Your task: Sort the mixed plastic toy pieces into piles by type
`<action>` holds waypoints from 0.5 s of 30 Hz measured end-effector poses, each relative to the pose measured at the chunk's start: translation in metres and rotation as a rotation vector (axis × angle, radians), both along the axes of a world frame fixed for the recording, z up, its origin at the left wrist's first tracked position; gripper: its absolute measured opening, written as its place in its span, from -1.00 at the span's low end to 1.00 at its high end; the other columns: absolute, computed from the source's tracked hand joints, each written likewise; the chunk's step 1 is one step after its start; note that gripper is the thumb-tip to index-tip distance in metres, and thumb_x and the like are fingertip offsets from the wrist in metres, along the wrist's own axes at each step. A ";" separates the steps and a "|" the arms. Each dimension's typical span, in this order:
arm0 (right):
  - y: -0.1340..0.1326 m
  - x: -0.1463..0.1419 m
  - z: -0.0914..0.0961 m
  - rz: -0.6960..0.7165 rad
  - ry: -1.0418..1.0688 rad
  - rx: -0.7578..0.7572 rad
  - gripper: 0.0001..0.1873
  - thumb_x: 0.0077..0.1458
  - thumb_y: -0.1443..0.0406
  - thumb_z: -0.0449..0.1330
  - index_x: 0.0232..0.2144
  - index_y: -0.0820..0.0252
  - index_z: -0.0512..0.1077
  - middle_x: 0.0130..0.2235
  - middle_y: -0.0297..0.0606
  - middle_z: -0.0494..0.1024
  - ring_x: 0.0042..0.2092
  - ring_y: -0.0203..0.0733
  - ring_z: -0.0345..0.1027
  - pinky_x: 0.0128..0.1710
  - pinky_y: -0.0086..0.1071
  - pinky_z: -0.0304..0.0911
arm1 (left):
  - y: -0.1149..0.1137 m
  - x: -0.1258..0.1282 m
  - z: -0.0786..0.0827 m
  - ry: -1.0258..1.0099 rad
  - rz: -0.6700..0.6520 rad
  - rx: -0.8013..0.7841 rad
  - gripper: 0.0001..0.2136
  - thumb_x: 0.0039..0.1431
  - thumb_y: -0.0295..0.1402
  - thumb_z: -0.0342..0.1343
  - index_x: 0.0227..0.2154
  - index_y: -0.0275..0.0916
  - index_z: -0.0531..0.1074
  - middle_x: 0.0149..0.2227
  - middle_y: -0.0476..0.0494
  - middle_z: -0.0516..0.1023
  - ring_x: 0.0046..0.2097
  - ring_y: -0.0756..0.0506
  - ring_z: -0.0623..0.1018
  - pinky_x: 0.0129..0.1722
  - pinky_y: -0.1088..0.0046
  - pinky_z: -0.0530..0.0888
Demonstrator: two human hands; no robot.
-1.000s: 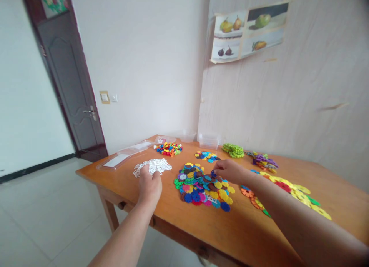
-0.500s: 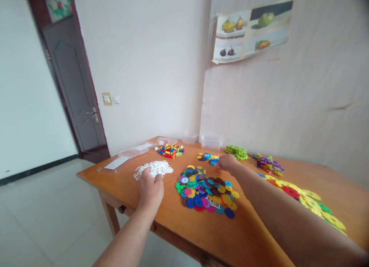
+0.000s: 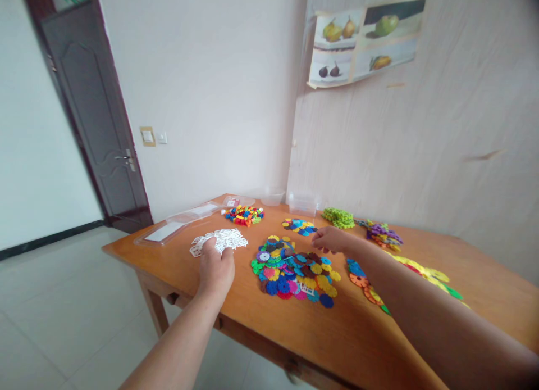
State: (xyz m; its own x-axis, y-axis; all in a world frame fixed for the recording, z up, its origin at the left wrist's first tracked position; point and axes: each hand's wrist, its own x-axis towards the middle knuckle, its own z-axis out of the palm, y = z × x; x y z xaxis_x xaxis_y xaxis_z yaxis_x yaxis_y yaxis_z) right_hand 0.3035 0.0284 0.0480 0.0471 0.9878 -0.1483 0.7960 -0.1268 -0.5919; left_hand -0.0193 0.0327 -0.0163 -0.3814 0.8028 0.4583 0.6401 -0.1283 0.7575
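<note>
My left hand (image 3: 217,272) is at the near edge of a pile of white lattice-like plastic pieces (image 3: 227,240). Its thumb and forefinger are apart, and I see nothing held between them. My right hand (image 3: 332,240) hovers just beyond a large heap of mixed notched plastic discs (image 3: 290,269), with its fingers drawn together. Whatever those fingers may hold is too small or hidden. Left of that hand lies a smaller group of blue and yellow discs (image 3: 300,227). A white lattice piece (image 3: 307,289) rests on the front of the large heap.
Small coloured bricks (image 3: 244,215) lie at the back left of the wooden table (image 3: 269,328). Clear plastic containers (image 3: 303,203) and lids (image 3: 166,231) sit along the far edges. Green pieces (image 3: 338,217), purple pieces (image 3: 381,234) and large yellow discs (image 3: 435,275) spread rightward, partly behind my right arm.
The whole view has shifted slightly. My right hand has drawn away from the small disc group toward the large heap. Orange and blue discs now show beside my right forearm. My left hand stays at the white pile.
</note>
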 end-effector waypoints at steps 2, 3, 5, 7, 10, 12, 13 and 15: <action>-0.007 0.001 0.004 0.059 -0.037 -0.032 -0.87 -0.05 0.27 0.24 -0.52 0.22 0.41 -0.56 -0.36 0.44 -0.53 -0.35 0.28 -0.61 -0.53 0.05 | 0.001 0.000 -0.001 -0.001 -0.003 -0.006 -0.58 0.16 -0.36 -0.03 0.08 -0.39 0.28 0.11 -0.41 0.39 0.18 -0.27 0.36 0.20 0.19 0.30; -0.009 0.002 0.005 0.078 -0.058 -0.044 -0.85 -0.06 0.25 0.25 -0.53 0.22 0.41 -0.56 -0.35 0.44 -0.53 -0.35 0.27 -0.61 -0.52 0.04 | 0.002 0.000 -0.002 -0.004 -0.003 -0.008 -0.57 0.16 -0.35 -0.03 0.09 -0.39 0.27 0.11 -0.41 0.38 0.19 -0.26 0.36 0.20 0.19 0.29; -0.013 0.004 0.006 0.099 -0.094 -0.064 -0.79 -0.07 0.19 0.26 -0.56 0.22 0.40 -0.57 -0.33 0.44 -0.54 -0.33 0.26 -0.61 -0.49 0.04 | 0.002 -0.001 -0.003 -0.009 -0.003 -0.005 -0.57 0.16 -0.35 -0.02 0.09 -0.37 0.27 0.12 -0.39 0.38 0.20 -0.25 0.35 0.21 0.20 0.28; -0.015 0.005 0.006 0.123 -0.157 -0.084 -0.72 -0.05 0.12 0.25 -0.56 0.22 0.39 -0.56 -0.31 0.44 -0.54 -0.29 0.27 -0.60 -0.47 0.05 | 0.003 -0.001 -0.004 -0.011 -0.003 -0.003 -0.57 0.16 -0.35 -0.01 0.09 -0.35 0.27 0.12 -0.38 0.38 0.20 -0.24 0.35 0.21 0.20 0.28; -0.015 0.008 0.003 0.179 -0.264 -0.124 -0.62 -0.01 0.01 0.20 -0.54 0.21 0.39 -0.57 -0.30 0.44 -0.54 -0.26 0.27 -0.59 -0.44 0.07 | 0.002 0.000 -0.003 -0.009 0.000 -0.008 -0.57 0.15 -0.35 0.00 0.09 -0.34 0.27 0.12 -0.39 0.38 0.20 -0.25 0.35 0.21 0.20 0.28; -0.016 0.008 0.002 0.202 -0.284 -0.137 -0.63 0.01 0.01 0.18 -0.52 0.21 0.40 -0.58 -0.31 0.43 -0.55 -0.27 0.26 -0.59 -0.44 0.07 | 0.001 0.000 -0.002 -0.004 -0.001 -0.011 -0.57 0.15 -0.35 0.00 0.08 -0.36 0.28 0.11 -0.40 0.38 0.20 -0.25 0.36 0.21 0.19 0.28; -0.016 0.008 0.001 0.208 -0.278 -0.135 -0.65 0.02 0.04 0.17 -0.51 0.21 0.40 -0.58 -0.32 0.43 -0.54 -0.28 0.26 -0.59 -0.44 0.06 | 0.001 0.000 -0.001 -0.003 -0.002 -0.012 -0.58 0.16 -0.35 -0.01 0.08 -0.37 0.28 0.11 -0.41 0.39 0.20 -0.26 0.36 0.21 0.19 0.28; -0.017 0.008 0.000 0.213 -0.251 -0.123 -0.71 0.00 0.10 0.19 -0.51 0.21 0.40 -0.58 -0.34 0.42 -0.54 -0.30 0.25 -0.59 -0.46 0.03 | 0.000 0.000 0.000 -0.003 -0.004 -0.011 -0.58 0.16 -0.35 -0.02 0.09 -0.37 0.27 0.11 -0.41 0.38 0.19 -0.26 0.36 0.20 0.17 0.28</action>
